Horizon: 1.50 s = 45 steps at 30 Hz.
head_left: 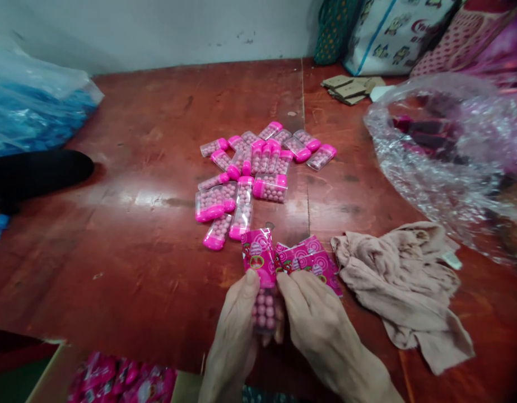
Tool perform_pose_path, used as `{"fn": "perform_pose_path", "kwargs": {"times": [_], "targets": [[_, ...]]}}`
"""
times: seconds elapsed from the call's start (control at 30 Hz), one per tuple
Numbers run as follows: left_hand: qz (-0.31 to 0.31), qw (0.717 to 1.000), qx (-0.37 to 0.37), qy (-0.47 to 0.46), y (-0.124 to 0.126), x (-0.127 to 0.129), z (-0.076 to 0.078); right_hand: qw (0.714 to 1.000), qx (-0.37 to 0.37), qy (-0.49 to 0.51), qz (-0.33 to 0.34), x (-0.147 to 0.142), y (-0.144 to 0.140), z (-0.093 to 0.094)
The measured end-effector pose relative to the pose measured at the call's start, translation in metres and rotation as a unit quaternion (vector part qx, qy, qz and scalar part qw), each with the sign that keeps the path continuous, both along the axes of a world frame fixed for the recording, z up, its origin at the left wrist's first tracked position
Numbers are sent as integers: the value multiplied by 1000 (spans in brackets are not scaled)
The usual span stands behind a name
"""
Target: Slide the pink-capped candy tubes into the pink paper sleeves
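In the head view, my left hand [233, 319] grips a small clear candy container [264, 313] filled with pink balls. A pink printed wrapper sleeve [258, 249] covers its upper end and sticks up past it. My right hand [321, 324] is closed at the right side of the sleeve, its fingertips pinching the edge there; some fingers are hidden beneath. Flat pink printed sleeves [311, 257] lie on the table just beyond my right knuckles. Farther off, several clear candy containers with pink caps [262, 157] lie in a loose heap, all without sleeves.
A crumpled beige cloth [405, 280] lies on the right of the red-brown table [136, 268]. Behind it are a clear plastic bag [447, 157], cardboard pieces [350, 88] and bags. A blue-filled bag [35, 106] and black object [43, 170] sit left. Below, a box [48, 380] holds pink packets.
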State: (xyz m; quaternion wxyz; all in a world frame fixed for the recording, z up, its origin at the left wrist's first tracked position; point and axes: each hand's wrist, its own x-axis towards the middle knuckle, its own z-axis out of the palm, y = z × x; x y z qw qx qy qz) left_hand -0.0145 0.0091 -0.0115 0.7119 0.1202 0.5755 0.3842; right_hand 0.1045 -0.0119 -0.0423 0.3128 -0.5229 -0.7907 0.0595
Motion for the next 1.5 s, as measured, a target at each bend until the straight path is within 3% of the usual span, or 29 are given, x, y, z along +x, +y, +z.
{"fn": "perform_pose_path", "kwargs": {"times": [0.2, 0.47, 0.87, 1.13, 1.5], "targets": [[-58, 991, 59, -101, 1, -9, 5, 1000, 5, -3, -9, 3, 5, 1], [-96, 985, 97, -103, -2, -6, 6, 1000, -16, 24, -3, 16, 11, 5], [-71, 988, 60, -120, -2, 2, 4, 998, -56, -15, 20, 17, 9, 25], [-94, 986, 75, -117, -4, -1, -5, 992, -121, -26, 26, 12, 5, 17], [-118, 988, 64, -77, -7, 0, 2, 988, -144, -34, 48, 14, 12, 19]]}}
